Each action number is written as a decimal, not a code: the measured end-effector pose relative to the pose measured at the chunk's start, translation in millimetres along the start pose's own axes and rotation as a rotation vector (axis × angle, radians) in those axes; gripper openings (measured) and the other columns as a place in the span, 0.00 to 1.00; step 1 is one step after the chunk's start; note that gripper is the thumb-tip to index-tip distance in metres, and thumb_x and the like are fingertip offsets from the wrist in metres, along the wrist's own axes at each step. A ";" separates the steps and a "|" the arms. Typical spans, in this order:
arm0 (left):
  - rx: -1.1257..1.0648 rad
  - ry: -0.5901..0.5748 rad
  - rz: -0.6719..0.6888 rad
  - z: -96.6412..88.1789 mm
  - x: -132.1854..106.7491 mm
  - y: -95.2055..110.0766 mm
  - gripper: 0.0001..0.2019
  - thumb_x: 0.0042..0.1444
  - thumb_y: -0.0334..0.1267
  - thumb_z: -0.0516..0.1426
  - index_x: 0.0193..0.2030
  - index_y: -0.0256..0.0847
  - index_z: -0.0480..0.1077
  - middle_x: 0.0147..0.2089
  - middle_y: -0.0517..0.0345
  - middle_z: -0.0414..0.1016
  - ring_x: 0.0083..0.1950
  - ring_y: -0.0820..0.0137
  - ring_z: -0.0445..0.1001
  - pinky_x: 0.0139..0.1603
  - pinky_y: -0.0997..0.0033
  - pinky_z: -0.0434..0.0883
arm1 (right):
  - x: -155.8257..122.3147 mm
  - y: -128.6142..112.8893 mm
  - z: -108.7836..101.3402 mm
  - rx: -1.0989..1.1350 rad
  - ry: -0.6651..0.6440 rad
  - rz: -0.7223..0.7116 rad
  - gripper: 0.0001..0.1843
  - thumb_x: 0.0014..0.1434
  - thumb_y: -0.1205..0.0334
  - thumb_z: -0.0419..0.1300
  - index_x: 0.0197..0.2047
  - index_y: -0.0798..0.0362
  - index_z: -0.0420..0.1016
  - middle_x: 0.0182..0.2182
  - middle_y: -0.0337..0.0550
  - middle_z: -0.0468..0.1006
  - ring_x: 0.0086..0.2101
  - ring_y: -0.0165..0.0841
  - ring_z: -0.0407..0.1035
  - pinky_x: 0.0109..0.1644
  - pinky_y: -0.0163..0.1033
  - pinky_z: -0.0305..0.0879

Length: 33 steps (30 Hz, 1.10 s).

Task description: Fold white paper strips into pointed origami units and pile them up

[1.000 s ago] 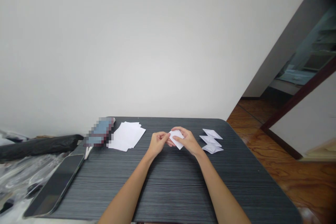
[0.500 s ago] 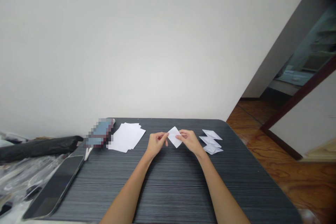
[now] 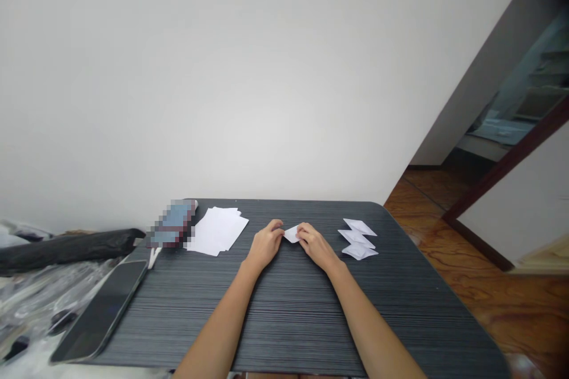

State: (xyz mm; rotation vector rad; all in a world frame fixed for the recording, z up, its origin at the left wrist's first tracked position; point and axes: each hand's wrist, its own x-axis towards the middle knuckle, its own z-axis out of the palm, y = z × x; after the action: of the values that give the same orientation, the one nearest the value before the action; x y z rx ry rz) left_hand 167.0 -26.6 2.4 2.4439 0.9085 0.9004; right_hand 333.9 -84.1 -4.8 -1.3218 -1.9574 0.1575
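Between my hands is a small piece of folded white paper (image 3: 291,234), near the middle of the dark table. My left hand (image 3: 267,244) pinches its left corner between thumb and fingers. On the other side, my right hand (image 3: 315,244) grips the right edge, its fingertips covering part of the paper. Three folded white paper pieces (image 3: 359,239) lie in an overlapping column to the right of my right hand. A loose stack of white paper sheets (image 3: 217,231) rests to the left of my left hand.
The dark, streaked table (image 3: 293,308) stands against a white wall. A blurred-out blue and red object (image 3: 174,224) sits at its back left. Along the left edge lie a black phone-like slab (image 3: 102,311), a long black bundle (image 3: 66,250) and clear plastic wrapping (image 3: 48,293).
The paper has gone from an upright diamond shape facing me to a smaller, flatter shape lower at the table. Both hands have turned knuckles-up around it.
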 end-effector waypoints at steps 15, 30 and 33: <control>0.038 -0.087 -0.006 11.3 4.0 -7.9 0.10 0.54 0.30 0.48 0.30 0.37 0.70 0.31 0.54 0.68 0.36 0.70 0.64 0.40 0.70 0.62 | 3.0 5.0 8.4 -0.031 0.034 0.194 0.11 0.55 0.64 0.48 0.23 0.53 0.65 0.23 0.40 0.65 0.28 0.31 0.60 0.33 0.35 0.56; 0.069 -0.101 -0.042 15.9 8.7 -15.3 0.07 0.51 0.30 0.49 0.28 0.37 0.68 0.29 0.55 0.69 0.35 0.69 0.64 0.39 0.70 0.61 | 8.7 9.1 12.1 0.047 0.056 0.289 0.11 0.53 0.62 0.51 0.21 0.54 0.66 0.23 0.39 0.64 0.25 0.28 0.60 0.31 0.33 0.55; 0.125 -0.086 -0.070 16.0 10.0 -11.2 0.08 0.51 0.30 0.48 0.28 0.36 0.67 0.29 0.54 0.69 0.34 0.69 0.64 0.38 0.69 0.61 | 9.6 11.8 12.2 0.009 0.033 0.296 0.11 0.52 0.63 0.51 0.20 0.54 0.65 0.20 0.37 0.63 0.23 0.28 0.58 0.29 0.33 0.53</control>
State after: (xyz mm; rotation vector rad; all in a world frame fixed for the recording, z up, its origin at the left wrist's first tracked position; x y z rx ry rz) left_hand 178.9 -13.7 -10.9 2.5168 1.0409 0.7285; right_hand 333.1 -67.1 -14.2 -1.5931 -1.7222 0.2849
